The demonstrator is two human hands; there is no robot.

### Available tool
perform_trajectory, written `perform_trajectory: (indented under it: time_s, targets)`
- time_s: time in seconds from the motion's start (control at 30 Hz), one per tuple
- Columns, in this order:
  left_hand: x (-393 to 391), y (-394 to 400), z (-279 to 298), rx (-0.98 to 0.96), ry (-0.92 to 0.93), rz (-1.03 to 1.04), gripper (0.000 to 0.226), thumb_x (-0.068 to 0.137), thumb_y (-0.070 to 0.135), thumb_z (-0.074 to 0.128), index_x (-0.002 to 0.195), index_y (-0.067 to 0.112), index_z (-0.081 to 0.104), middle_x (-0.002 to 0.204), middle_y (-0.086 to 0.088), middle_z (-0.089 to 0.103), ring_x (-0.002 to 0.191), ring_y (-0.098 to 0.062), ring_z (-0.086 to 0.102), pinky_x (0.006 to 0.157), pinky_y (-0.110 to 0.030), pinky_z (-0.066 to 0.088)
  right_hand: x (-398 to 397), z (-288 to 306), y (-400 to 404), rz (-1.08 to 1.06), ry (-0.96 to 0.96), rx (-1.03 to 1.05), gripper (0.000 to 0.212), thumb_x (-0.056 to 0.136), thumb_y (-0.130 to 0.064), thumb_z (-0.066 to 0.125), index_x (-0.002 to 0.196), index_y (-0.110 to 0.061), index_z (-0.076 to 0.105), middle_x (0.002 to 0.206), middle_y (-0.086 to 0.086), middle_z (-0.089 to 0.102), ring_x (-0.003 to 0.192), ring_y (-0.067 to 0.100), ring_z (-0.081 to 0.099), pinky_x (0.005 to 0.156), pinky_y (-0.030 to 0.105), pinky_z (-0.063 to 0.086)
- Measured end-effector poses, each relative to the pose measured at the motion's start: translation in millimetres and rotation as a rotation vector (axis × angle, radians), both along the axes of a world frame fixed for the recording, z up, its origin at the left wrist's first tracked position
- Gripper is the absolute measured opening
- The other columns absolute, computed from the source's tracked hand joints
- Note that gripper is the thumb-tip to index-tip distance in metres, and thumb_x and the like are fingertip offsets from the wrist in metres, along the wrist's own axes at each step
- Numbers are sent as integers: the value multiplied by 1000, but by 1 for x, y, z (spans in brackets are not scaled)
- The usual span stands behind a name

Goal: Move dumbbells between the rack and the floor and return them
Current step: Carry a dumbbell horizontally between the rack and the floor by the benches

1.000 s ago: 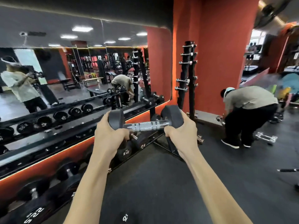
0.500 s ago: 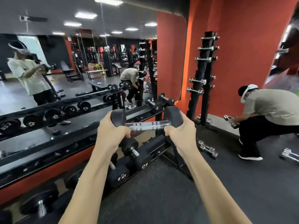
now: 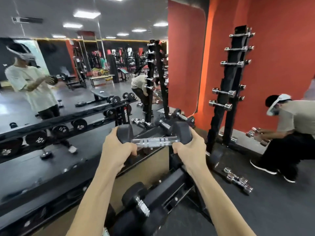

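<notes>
Gripping one dumbbell point(image 3: 154, 137) by its ends, left hand point(image 3: 117, 150) and right hand point(image 3: 188, 149) (above the rack's point(image 3: 170, 184) open end).

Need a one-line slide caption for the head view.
Left hand and right hand hold a black hex dumbbell by its heads above the dumbbell rack.
</notes>
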State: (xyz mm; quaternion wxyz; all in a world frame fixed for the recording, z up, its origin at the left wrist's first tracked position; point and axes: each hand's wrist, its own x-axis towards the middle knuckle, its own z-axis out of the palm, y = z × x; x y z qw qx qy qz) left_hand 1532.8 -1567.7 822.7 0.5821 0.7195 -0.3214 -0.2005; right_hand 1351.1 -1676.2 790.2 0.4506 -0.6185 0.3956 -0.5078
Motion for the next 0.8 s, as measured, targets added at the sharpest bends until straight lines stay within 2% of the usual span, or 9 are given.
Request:
perform_trajectory:
  time_s: [0.07,0.17,0.27,0.3,0.4,0.47,0.57,0.67,0.8]
  targets:
    - [33,-45,-5,37,14,-4,94,65,-13,74,152,16,50,144,-2,58,113,-23,55,76,-33,46,33,-8,-39,-8,-2,25,53,66,-1,67,111,-28,71,68,-5,61,53,14,44,46,22,41]
    - [77,-105,-9,60,24,-17,100,68,-16,73,158,16,42,152,-3,50,122,-25,50,82,-35,46,76,-16,-90,-38,1,79,51,68,2,68,108,-29,71,69,-4,61,53,15,45,46,22,41]
    - [120,-161,-18,115,18,-67,88,68,-15,73,146,22,52,127,2,54,109,-24,50,83,-33,45,113,-24,-135,-76,18,142,50,67,-3,68,107,-33,70,69,-5,60,53,14,45,47,23,41]
    - [133,-178,-22,130,13,-79,79,64,-13,75,133,23,56,122,1,60,106,-26,55,81,-33,47,125,-26,-149,-83,18,156,49,64,-7,67,106,-33,70,67,-6,58,52,14,43,47,23,40]
    - [173,-230,-38,185,27,-98,78,51,-8,76,124,18,65,110,-7,72,104,-32,66,79,-37,56,159,-40,-195,-106,10,190,48,62,-8,65,103,-31,71,62,-10,55,50,11,40,47,23,38]
    - [198,-265,-53,210,37,-104,90,43,0,75,131,18,64,113,-8,73,106,-34,66,81,-39,59,180,-52,-225,-117,20,222,46,64,-6,66,103,-29,72,64,-8,56,50,10,41,47,21,38]
    - [230,-311,-73,247,46,-122,110,32,9,71,141,17,60,120,-11,72,107,-35,67,69,-33,55,210,-73,-263,-118,57,286,42,64,-7,67,99,-29,71,67,-8,59,55,12,45,53,24,41]
    - [257,-353,-89,298,47,-145,108,30,8,69,137,16,62,114,-11,72,102,-35,68,67,-33,54,236,-93,-297,-159,70,353,43,68,-1,69,97,-33,68,76,-3,70,64,17,56,62,32,52]
    - [288,-397,-109,397,51,-184,88,44,-4,71,128,23,66,109,-11,72,100,-35,66,63,-29,48,269,-123,-328,-184,90,468,41,74,2,71,106,-23,68,89,2,74,71,18,60,66,28,51]
